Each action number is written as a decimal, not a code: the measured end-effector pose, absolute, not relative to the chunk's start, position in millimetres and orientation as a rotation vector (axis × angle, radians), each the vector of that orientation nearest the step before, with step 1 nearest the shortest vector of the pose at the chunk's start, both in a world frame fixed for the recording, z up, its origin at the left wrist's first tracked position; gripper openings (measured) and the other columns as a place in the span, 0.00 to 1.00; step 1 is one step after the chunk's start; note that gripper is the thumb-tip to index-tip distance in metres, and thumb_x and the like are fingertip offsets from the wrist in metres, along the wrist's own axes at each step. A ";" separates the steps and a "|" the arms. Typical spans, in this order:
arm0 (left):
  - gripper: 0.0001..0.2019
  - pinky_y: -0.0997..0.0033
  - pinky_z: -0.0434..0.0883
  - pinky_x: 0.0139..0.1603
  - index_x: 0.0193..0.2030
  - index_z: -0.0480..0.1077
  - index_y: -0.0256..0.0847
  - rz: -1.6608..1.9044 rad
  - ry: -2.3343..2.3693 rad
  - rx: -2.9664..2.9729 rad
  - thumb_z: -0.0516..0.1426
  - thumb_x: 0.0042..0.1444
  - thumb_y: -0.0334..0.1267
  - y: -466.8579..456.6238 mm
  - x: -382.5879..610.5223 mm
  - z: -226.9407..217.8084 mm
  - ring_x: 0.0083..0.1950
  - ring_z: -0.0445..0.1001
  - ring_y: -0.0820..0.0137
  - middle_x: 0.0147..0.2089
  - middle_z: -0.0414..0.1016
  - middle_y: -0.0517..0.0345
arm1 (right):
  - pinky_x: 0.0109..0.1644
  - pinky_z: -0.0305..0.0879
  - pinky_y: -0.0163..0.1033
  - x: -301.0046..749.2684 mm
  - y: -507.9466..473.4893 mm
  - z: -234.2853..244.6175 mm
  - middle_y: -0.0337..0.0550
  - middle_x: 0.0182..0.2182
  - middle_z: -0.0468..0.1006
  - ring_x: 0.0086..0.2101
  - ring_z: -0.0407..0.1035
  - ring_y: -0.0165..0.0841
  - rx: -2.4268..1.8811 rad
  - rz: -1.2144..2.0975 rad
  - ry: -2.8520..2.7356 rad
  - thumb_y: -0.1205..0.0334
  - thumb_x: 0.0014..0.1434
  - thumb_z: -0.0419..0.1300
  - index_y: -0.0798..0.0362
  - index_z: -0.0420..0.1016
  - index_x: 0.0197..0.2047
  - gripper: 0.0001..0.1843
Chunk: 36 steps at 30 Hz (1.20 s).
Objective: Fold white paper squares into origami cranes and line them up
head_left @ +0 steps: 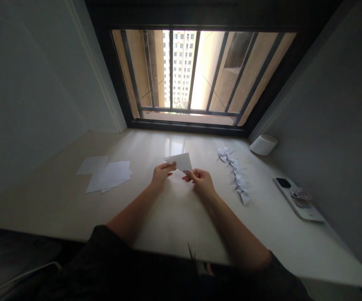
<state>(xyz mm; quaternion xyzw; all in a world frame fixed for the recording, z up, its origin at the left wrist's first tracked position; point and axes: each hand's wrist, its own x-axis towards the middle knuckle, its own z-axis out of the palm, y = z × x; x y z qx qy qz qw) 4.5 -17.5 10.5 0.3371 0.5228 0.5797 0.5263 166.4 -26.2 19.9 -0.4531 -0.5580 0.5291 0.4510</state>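
Window w/ dark frame and metal bars fills far end of view, tower block outside, pale stone desk running up to it. Loose pile of white paper sheets lies on left of desk, well apart from both hands. Row of small white origami cranes runs front to back on right, near R hand but not touching it. Further right, by wall: white cylinder on its side, and white flat tray w/ small black rectangle and crumpled item on it, too small to tell what. Folded white paper triangle is held up off desk, btwn both hands, centre of view. L hand mostly closed, L fingers pinching triangle's left corner. R hand also closed to a pinch, R fingertips gripping triangle's lower edge. Hands apart, paper spanning gap. Bare forearms lead back to dark sleeve at bottom right.
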 end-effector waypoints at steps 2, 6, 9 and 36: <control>0.16 0.69 0.61 0.39 0.26 0.75 0.39 1.372 1.243 0.804 0.65 0.37 0.50 -18.7 4.9 14.7 0.37 0.70 0.68 0.31 0.74 0.53 | 0.30 0.60 0.35 168.3 -25.5 21.9 0.48 0.26 0.80 0.25 0.71 0.31 -1.127 1.307 -1.379 0.45 0.46 0.63 0.54 0.70 0.22 0.19; 0.15 0.68 0.60 0.40 0.26 0.75 0.38 1.301 1.213 0.762 0.66 0.34 0.47 -22.1 5.7 25.5 0.39 0.72 0.65 0.32 0.75 0.51 | 0.30 0.59 0.35 174.9 -22.0 24.5 0.47 0.26 0.80 0.24 0.70 0.30 -1.135 1.315 -1.403 0.46 0.46 0.63 0.55 0.71 0.22 0.19; 0.16 0.67 0.59 0.41 0.28 0.75 0.38 1.240 1.172 0.764 0.67 0.33 0.46 -23.6 4.9 30.5 0.41 0.74 0.62 0.33 0.76 0.51 | 0.29 0.58 0.35 181.9 -18.6 24.6 0.48 0.26 0.81 0.24 0.70 0.30 -1.147 1.317 -1.432 0.45 0.47 0.63 0.55 0.72 0.23 0.19; 0.23 0.66 0.64 0.31 0.25 0.73 0.32 1.527 1.184 0.953 0.52 0.48 0.53 -11.7 5.7 5.6 0.27 0.75 0.62 0.24 0.76 0.45 | 0.27 0.57 0.33 191.0 -4.4 7.0 0.47 0.26 0.80 0.23 0.69 0.29 -1.134 1.384 -1.441 0.43 0.44 0.63 0.55 0.74 0.22 0.21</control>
